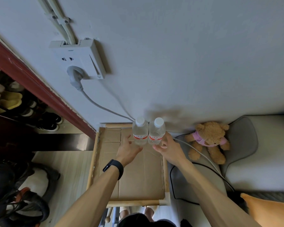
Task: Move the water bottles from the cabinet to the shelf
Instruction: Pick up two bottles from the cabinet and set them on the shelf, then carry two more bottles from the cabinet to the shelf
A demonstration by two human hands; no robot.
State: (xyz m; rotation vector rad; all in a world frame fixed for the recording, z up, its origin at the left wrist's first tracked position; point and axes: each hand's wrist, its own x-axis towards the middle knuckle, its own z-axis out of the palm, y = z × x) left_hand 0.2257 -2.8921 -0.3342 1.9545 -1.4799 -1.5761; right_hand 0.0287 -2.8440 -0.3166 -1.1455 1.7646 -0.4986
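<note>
Though upright, bottles [140,134] at shelf [138,177] edge

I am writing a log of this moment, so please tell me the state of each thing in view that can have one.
left bottle, upright, capped, held at base by the left hand
right bottle, upright, capped, held at base by the right hand
plug, inserted in the wall socket
teddy bear, lying on the grey cushion
</note>
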